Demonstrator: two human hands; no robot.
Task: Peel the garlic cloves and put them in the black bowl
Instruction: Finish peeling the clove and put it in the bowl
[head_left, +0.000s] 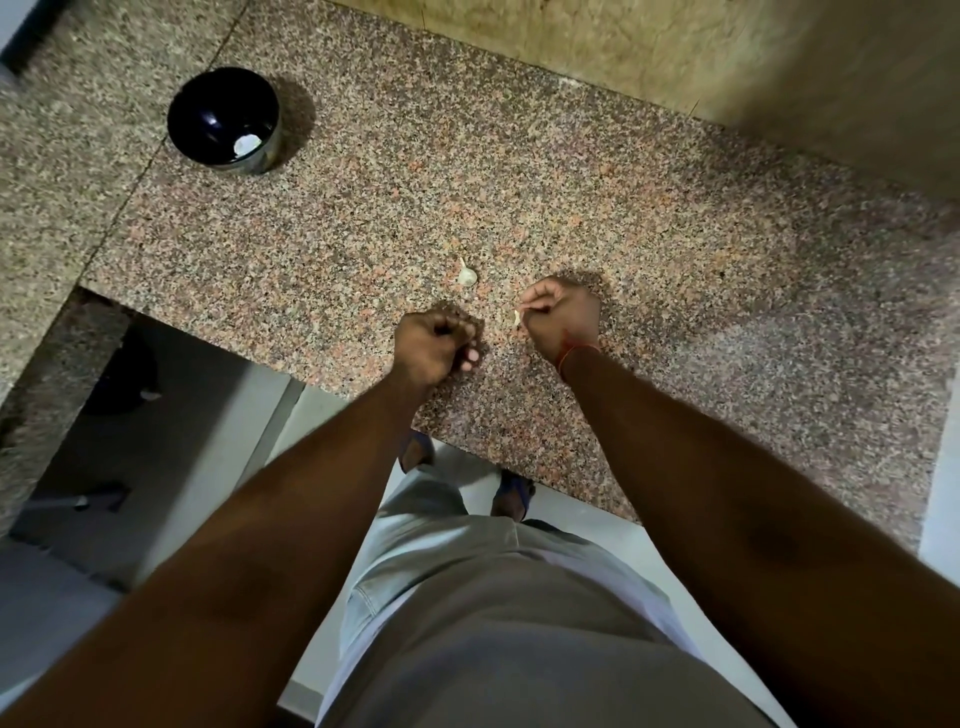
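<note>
right hand (561, 317) is pinching a pale scrap of garlic skin (517, 316); left hand (434, 345) is curling, contents hidden. i'm judging it best to drop the scrap, then fetch the unpeeled clove (466, 274) just ahead; black bowl (224, 120) is sitting far left.

A speckled granite counter (597, 208) in pink, grey and black fills the middle of the view, its front edge running from nine o'clock down toward four o'clock. A second slab of greyer granite (67, 171) joins it along a dark seam at ten o'clock. At twelve to one o'clock a mottled beige tiled wall (597, 47) rises behind the counter, and a plain beige surface (857, 78) stands at two o'clock. Below the counter edge, from six to eight o'clock, lies a pale white floor (218, 431), with a dark shadowed recess (119, 374) under the counter at nine o'clock. The light is dim and casts soft shadows.
</note>
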